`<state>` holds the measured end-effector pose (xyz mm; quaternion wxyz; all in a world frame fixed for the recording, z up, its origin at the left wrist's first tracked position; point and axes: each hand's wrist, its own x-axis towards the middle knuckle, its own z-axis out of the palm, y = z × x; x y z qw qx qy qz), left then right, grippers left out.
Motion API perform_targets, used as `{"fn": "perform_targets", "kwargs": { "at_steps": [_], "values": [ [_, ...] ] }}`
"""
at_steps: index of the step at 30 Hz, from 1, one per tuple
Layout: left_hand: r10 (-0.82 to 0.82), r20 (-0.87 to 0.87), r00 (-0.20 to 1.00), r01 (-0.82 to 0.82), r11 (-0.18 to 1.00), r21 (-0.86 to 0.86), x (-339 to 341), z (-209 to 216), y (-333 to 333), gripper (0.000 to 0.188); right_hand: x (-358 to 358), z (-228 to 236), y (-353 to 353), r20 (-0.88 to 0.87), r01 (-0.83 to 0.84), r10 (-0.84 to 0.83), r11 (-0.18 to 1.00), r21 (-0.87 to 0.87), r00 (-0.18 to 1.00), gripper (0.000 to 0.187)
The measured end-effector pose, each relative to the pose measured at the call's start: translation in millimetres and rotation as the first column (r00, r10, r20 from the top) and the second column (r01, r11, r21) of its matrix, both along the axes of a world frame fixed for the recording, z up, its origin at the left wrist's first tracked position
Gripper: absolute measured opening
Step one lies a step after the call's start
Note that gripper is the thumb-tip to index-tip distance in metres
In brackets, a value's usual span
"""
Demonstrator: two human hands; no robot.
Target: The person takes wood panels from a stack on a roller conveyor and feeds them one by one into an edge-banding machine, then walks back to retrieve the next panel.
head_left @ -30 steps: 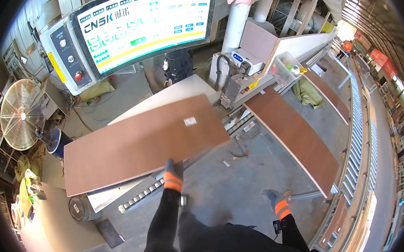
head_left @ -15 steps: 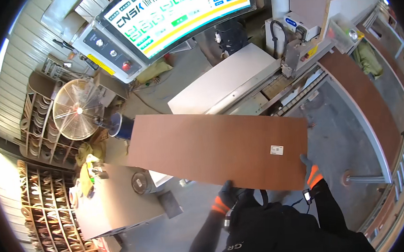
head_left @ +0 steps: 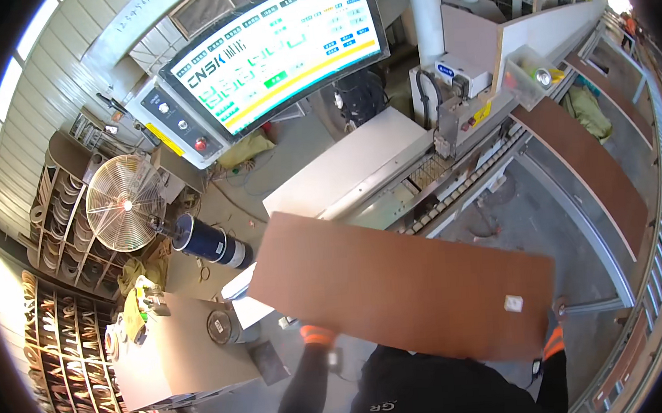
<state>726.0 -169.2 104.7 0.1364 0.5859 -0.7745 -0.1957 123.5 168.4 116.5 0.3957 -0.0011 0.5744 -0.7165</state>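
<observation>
I hold a large brown rectangular panel point(head_left: 406, 289) flat in front of my chest, with a small white sticker near its right end. My left hand point(head_left: 318, 335), in a dark glove with an orange cuff, reaches under the panel's near left edge. At the panel's right end is my right hand point(head_left: 556, 330), gloved the same way. The board hides the fingers of both hands. Beyond the panel's far edge lies the roller track point(head_left: 453, 190) of a long grey machine.
A big screen point(head_left: 274, 49) and a control box with buttons point(head_left: 176, 129) hang above the machine. Another brown panel point(head_left: 585, 162) lies on the conveyor at right. A round fan point(head_left: 123, 202), a blue cylinder point(head_left: 207, 242), a beige cabinet point(head_left: 176, 348) and racks of rolls point(head_left: 56, 333) stand to the left.
The panel has come off the machine's table and swung toward me. It now sits lower and further right in view, with both hands still on it. My view has turned left.
</observation>
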Motion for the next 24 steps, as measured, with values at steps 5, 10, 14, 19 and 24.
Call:
{"fn": "perform_targets", "kwargs": {
  "at_steps": [5,10,14,19,24],
  "values": [
    [-0.396,0.450,0.800,0.378,0.916,0.134,-152,28,24,0.058,-10,-67,189,0.175,0.460,-0.453,0.888,0.000,0.874,0.061],
    [-0.540,0.591,0.600,0.506,0.828,0.243,-211,9,26,0.052,23,-100,292,0.013,0.692,-0.700,0.709,0.133,0.714,0.062],
    [-0.573,0.597,0.562,0.569,0.791,0.223,-254,12,31,0.047,47,-103,328,-0.219,0.695,-0.670,0.614,0.374,0.709,0.066],
    [-0.452,0.175,0.875,0.430,0.891,0.148,-263,18,22,0.058,71,-115,343,-0.244,0.747,-0.712,0.576,0.332,0.658,0.068],
    [-0.160,-0.068,0.985,0.158,0.987,-0.029,-295,58,-49,0.074,66,-141,375,-0.287,0.564,-0.485,0.713,0.417,0.826,0.064]
  ]
}}
